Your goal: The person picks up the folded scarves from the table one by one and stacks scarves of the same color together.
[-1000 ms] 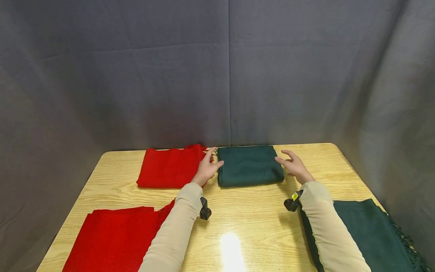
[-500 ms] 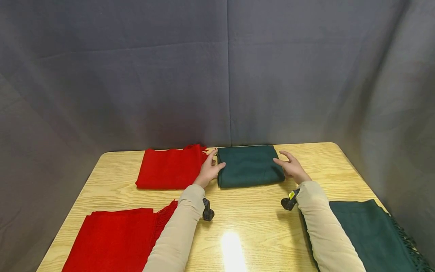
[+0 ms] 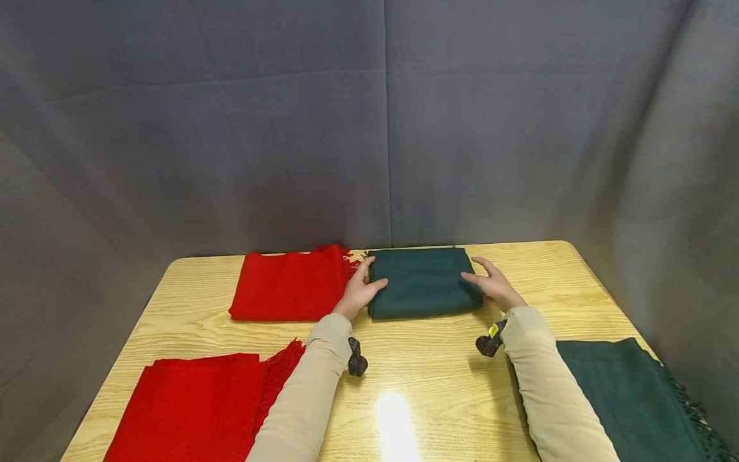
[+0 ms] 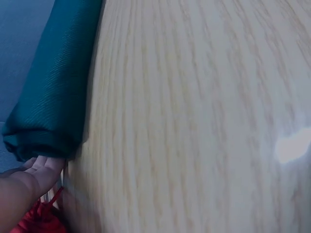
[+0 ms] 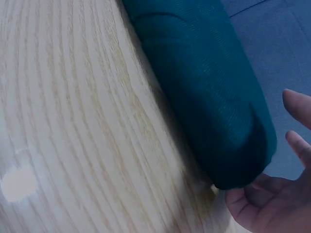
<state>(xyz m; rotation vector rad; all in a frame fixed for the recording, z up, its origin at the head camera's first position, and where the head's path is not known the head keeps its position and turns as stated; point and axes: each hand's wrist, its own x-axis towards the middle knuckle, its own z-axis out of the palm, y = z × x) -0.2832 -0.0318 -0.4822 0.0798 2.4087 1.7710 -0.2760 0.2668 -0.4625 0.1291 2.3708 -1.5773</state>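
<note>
A folded dark green scarf [image 3: 424, 282] lies at the back of the table, its folded front edge facing me. At its left end is my left hand [image 3: 359, 289], thumb spread over the cloth; in the left wrist view the fingers [image 4: 43, 167] reach in beneath that end. My right hand [image 3: 493, 285] is at the scarf's other end, thumb and forefinger apart. From the right wrist view, its lower fingers [image 5: 238, 204] tuck against the scarf's underside while the upper ones stand off the cloth. Both hands remain spread, without a closed grip.
Left of the green scarf sits a folded red scarf [image 3: 288, 285], its fringe beside my left hand. Another red scarf [image 3: 190, 410] lies front left, a second green one [image 3: 629, 398] front right, partly under my right forearm. A grey curtain [image 3: 369, 128] hangs behind the wooden table [image 3: 427, 366].
Both hands have come slightly inward: the left shifted right, its thumb farther over the green scarf, and the right shifted left onto the opposite end. The scarves look nearly unmoved.
</note>
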